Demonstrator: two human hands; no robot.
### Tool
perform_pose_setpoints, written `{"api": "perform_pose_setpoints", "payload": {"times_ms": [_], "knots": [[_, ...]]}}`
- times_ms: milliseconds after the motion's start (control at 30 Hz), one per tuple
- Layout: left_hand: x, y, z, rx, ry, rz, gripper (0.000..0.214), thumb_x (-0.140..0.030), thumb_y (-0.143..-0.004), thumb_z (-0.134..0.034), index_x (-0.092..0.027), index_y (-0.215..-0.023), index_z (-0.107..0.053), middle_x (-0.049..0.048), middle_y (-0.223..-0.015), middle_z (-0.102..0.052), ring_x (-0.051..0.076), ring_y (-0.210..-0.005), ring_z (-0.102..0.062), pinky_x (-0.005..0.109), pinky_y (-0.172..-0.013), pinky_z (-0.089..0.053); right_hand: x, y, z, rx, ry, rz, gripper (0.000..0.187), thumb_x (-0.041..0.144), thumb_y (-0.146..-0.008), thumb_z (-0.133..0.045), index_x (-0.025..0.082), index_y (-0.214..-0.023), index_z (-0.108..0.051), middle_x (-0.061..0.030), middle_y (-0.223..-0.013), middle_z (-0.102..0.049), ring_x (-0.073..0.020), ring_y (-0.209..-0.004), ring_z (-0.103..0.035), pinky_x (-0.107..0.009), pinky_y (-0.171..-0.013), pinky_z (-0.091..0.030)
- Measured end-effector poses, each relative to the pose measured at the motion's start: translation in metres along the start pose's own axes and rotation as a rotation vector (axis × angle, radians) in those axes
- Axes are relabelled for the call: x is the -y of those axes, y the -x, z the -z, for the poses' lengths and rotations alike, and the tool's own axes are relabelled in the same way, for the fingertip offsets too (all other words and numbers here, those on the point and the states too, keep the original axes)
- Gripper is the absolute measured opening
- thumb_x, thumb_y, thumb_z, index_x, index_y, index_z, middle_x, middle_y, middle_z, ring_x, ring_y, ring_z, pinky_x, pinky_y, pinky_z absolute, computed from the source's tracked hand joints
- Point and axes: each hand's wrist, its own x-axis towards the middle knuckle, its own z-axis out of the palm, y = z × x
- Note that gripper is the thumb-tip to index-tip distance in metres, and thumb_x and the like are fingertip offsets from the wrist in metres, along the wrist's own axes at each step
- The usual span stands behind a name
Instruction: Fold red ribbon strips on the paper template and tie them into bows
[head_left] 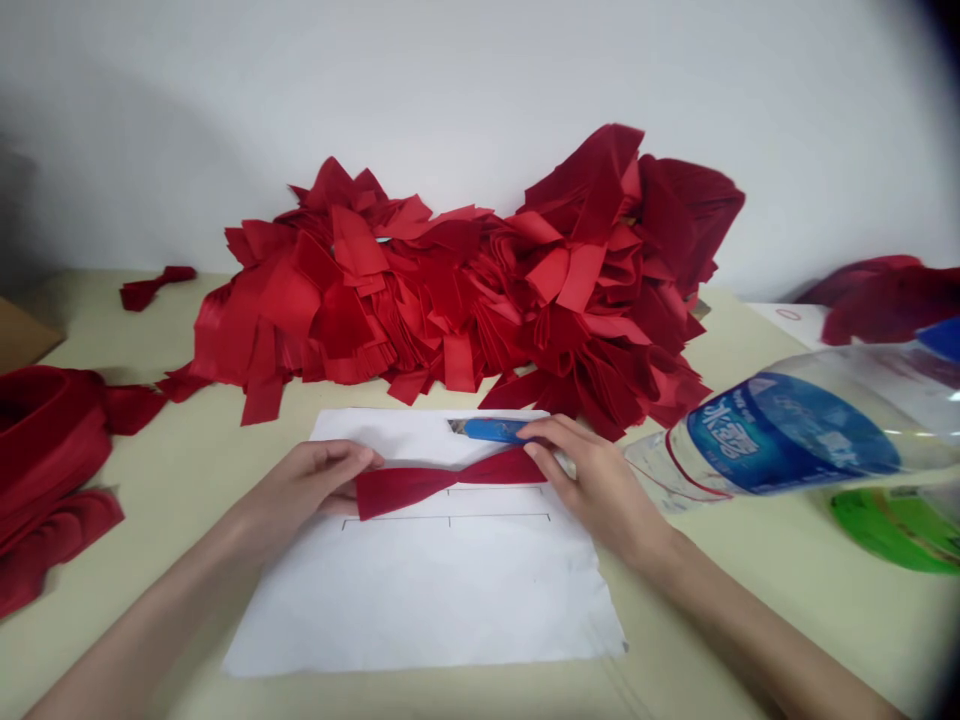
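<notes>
A twisted red fabric strip lies across a white paper sheet with thin drawn lines. My left hand grips the strip's left end. My right hand is at its right end, with the fingers closed over the handle of a blue utility knife. The knife's metal tip points left, and the strip's right end runs in under my thumb. The knife's far end is partly hidden by my fingers.
A large heap of cut red fabric strips stands behind the paper on a cream table. A clear water bottle lies at right above a green object. Red cloth lies at left.
</notes>
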Motion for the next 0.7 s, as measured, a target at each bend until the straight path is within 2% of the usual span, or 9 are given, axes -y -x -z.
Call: {"api": "perform_pose_setpoints", "payload": {"times_ms": [133,233,300,367,467,500,533,600,700], "knots": [[-0.003,0.002,-0.003,-0.015,0.094,0.015,0.037,-0.05,-0.08,-0.057,-0.016,-0.091,-0.066,0.0098,-0.098,-0.071,0.024,-0.087,-0.067,0.032,-0.073,-0.053,0.01,0.001,-0.004,-0.05,0.274,0.182,0.03,0.009,-0.091,-0.035,0.019,-0.111,-0.056,-0.007,-0.109,-0.062,-0.0201,-0.099,-0.058,-0.037,-0.087,-0.048],[-0.004,0.003,-0.003,-0.029,0.091,0.01,0.038,-0.05,-0.079,-0.058,-0.016,-0.091,-0.065,0.0112,-0.1,-0.071,0.025,-0.085,-0.068,0.033,-0.072,-0.053,0.015,0.001,-0.002,-0.122,0.568,0.213,0.046,-0.002,-0.08,-0.034,0.015,-0.117,-0.054,-0.0104,-0.118,-0.06,-0.0259,-0.105,-0.056,-0.04,-0.079,-0.052],[-0.004,0.003,-0.002,-0.03,0.073,0.007,0.038,-0.051,-0.08,-0.057,-0.016,-0.092,-0.065,0.011,-0.1,-0.071,0.025,-0.086,-0.067,0.033,-0.072,-0.053,0.017,0.004,0.008,-0.131,0.726,0.193,0.057,-0.006,-0.072,-0.033,0.013,-0.123,-0.051,-0.013,-0.127,-0.054,-0.0298,-0.107,-0.056,-0.041,-0.071,-0.054],[-0.004,0.002,-0.002,-0.025,0.019,-0.005,0.036,-0.049,-0.079,-0.058,-0.017,-0.092,-0.065,0.0101,-0.101,-0.07,0.025,-0.088,-0.067,0.033,-0.072,-0.053,0.02,0.011,0.027,-0.038,0.745,0.168,0.059,-0.005,-0.072,-0.033,0.014,-0.125,-0.051,-0.0139,-0.129,-0.054,-0.0292,-0.097,-0.063,-0.039,-0.064,-0.055],[-0.003,0.001,-0.001,-0.012,-0.104,-0.037,0.03,-0.038,-0.073,-0.067,-0.018,-0.095,-0.065,0.0071,-0.096,-0.07,0.023,-0.085,-0.066,0.029,-0.067,-0.051,0.029,0.024,0.053,0.181,0.537,0.173,0.038,0.011,-0.086,-0.04,0.025,-0.115,-0.059,-0.0083,-0.11,-0.065,-0.0224,-0.078,-0.067,-0.033,-0.062,-0.054],[-0.002,0.001,-0.001,-0.009,-0.137,-0.049,0.029,-0.033,-0.071,-0.069,-0.019,-0.095,-0.065,0.0062,-0.095,-0.07,0.022,-0.084,-0.065,0.029,-0.066,-0.051,0.034,0.027,0.057,0.167,0.508,0.14,0.032,0.016,-0.088,-0.043,0.028,-0.113,-0.06,-0.0072,-0.105,-0.067,-0.0223,-0.076,-0.068,-0.033,-0.062,-0.054],[-0.002,0.0,0.0,-0.005,-0.16,-0.064,0.028,-0.029,-0.069,-0.069,-0.019,-0.095,-0.065,0.0055,-0.094,-0.07,0.021,-0.084,-0.065,0.028,-0.067,-0.05,0.039,0.03,0.055,0.113,0.5,0.128,0.029,0.021,-0.089,-0.045,0.028,-0.112,-0.06,-0.0068,-0.101,-0.069,-0.0232,-0.075,-0.068,-0.034,-0.061,-0.054],[-0.001,0.001,0.0,0.016,-0.181,-0.103,0.026,-0.026,-0.07,-0.067,-0.02,-0.095,-0.065,0.0044,-0.095,-0.069,0.02,-0.086,-0.064,0.027,-0.069,-0.049,0.048,0.03,0.037,-0.011,0.481,0.194,0.029,0.024,-0.091,-0.046,0.025,-0.118,-0.057,-0.0091,-0.109,-0.066,-0.0266,-0.088,-0.066,-0.04,-0.072,-0.055],[0.0,0.003,-0.004,0.098,-0.191,-0.169,0.021,-0.026,-0.074,-0.065,-0.022,-0.095,-0.066,0.0031,-0.093,-0.069,0.018,-0.08,-0.063,0.024,-0.064,-0.048,0.056,0.023,-0.01,0.111,0.465,0.444,0.048,0.025,-0.084,-0.058,0.016,-0.129,-0.047,-0.0134,-0.128,-0.055,-0.033,-0.121,-0.048,-0.049,-0.099,-0.043]]}}
